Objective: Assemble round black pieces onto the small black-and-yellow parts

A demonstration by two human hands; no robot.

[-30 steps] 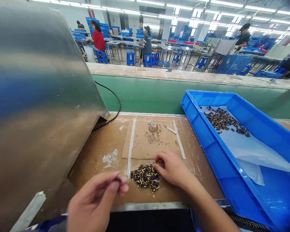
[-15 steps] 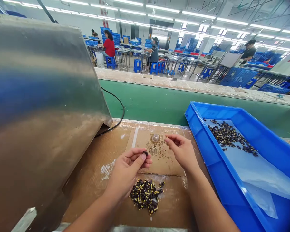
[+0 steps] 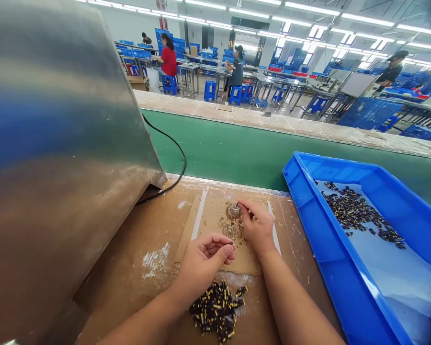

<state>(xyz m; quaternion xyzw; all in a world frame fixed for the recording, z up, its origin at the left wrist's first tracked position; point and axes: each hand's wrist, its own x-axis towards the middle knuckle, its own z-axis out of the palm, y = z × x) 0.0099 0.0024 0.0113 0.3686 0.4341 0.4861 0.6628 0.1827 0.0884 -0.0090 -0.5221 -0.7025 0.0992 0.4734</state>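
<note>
Small black-and-yellow pieces point(image 3: 215, 309) lie heaped; left hand point(image 3: 209, 256) pinches dark piece point(image 3: 231, 244); right hand point(image 3: 257, 224) bunched beside clear round cup point(image 3: 233, 210), grip indeterminable.

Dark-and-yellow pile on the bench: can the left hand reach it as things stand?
Likely yes: the left hand is near the pile, nothing visible between, though it seems to hold a dark piece.

Left grip point(image 3: 206, 258), right grip point(image 3: 257, 226), both forearms point(image 3: 292, 294) bare.

Metal housing point(image 3: 64, 143) on L, blk cable point(image 3: 184, 158) beside, green surface point(image 3: 230, 155) behind, blue stools point(image 3: 210, 87) in bkgd
</note>
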